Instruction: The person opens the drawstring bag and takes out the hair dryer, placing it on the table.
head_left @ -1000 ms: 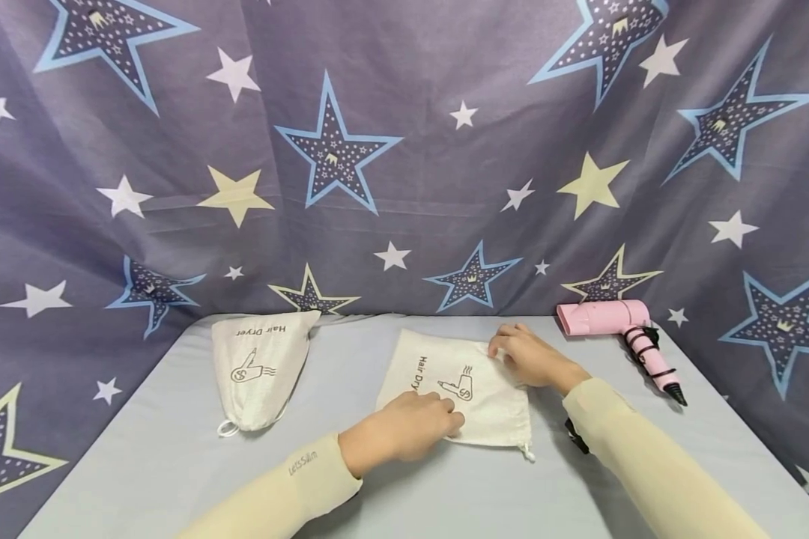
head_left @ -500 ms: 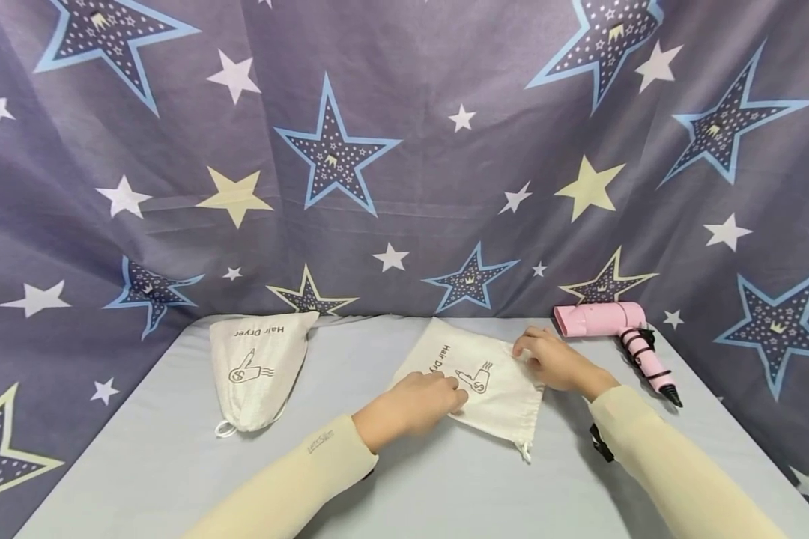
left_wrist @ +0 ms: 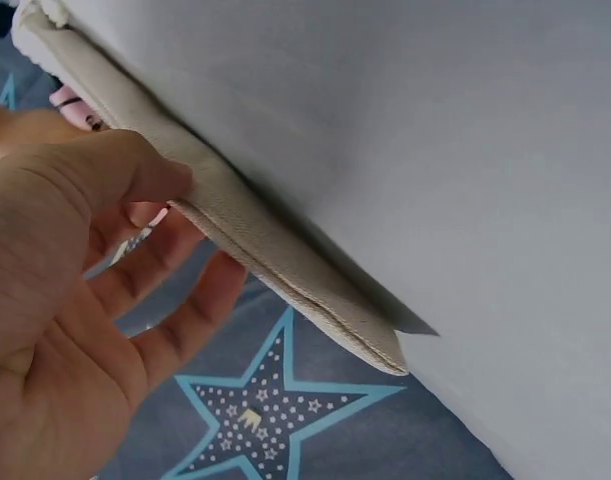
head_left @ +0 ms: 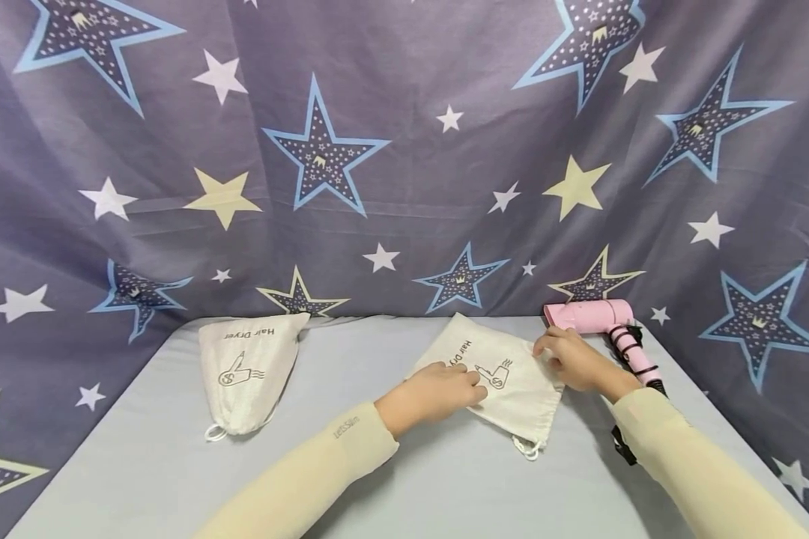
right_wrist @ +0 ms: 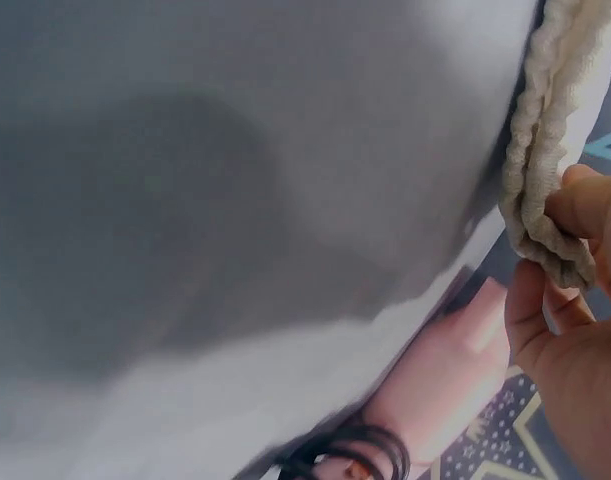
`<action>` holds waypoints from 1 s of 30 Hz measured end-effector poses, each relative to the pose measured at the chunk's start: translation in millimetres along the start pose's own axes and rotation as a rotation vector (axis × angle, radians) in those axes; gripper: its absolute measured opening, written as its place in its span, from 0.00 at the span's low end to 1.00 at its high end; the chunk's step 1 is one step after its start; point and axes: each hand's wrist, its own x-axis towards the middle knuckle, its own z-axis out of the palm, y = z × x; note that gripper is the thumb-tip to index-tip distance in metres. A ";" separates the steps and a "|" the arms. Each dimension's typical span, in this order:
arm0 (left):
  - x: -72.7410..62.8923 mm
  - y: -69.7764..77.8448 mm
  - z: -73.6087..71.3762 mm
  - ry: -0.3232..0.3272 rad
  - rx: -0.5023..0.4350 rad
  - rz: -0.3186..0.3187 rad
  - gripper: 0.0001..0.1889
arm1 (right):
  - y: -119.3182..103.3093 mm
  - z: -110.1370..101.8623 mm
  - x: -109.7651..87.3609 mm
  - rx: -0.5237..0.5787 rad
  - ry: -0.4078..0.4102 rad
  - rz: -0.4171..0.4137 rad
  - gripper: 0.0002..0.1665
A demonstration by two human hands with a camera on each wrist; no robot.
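The left hand [head_left: 438,393] pinches a cream cloth drawstring bag [head_left: 507,376] at nine o'clock, the right hand [head_left: 573,361] at three, above a pale-grey covered table [head_left: 141,457]; a pink tubular hair dryer [head_left: 592,317] is at two o'clock

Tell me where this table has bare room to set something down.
Free: between the left bag and the held bag, and at the front between the two sleeves. Crowded: back right, where held bag, right hand and dryer crowd together.

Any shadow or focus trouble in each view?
Head: fairly even light, print on the left bag legible; left wrist: a dark shadow strip along the held bag; right wrist: a broad soft shadow across the grey surface, and the pink hair dryer looks hazy.
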 end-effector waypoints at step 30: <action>60.0 9.0 1.7 0.044 -0.070 0.038 0.09 | 37.2 -22.3 -45.3 -0.074 -0.014 0.168 0.11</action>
